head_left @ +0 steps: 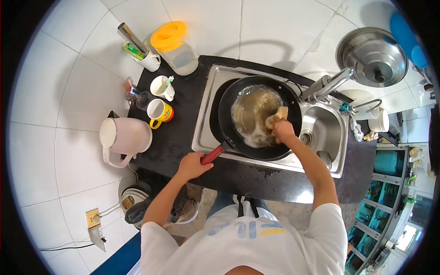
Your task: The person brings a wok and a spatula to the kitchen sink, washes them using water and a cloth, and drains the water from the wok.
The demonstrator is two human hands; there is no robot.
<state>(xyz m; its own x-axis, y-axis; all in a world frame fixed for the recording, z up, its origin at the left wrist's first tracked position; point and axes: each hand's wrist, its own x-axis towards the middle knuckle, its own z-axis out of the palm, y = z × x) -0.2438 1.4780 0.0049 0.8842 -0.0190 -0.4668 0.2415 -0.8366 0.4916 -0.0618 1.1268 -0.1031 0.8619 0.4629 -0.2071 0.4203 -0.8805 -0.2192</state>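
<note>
Your left grip (193,166) is closed around the red handle (214,155) of the black pan (225,110) sitting over the sink (338,137), and your right grip (284,130) holds a tan pad (281,112) inside it, at the edge of the cloudy, foamy water (250,112). On the dark surface (178,135) to your left stand a pale pink kettle (128,135), a yellow-and-red mug (170,113), a white mug (160,86) and an orange-lidded jug (181,55).
</note>
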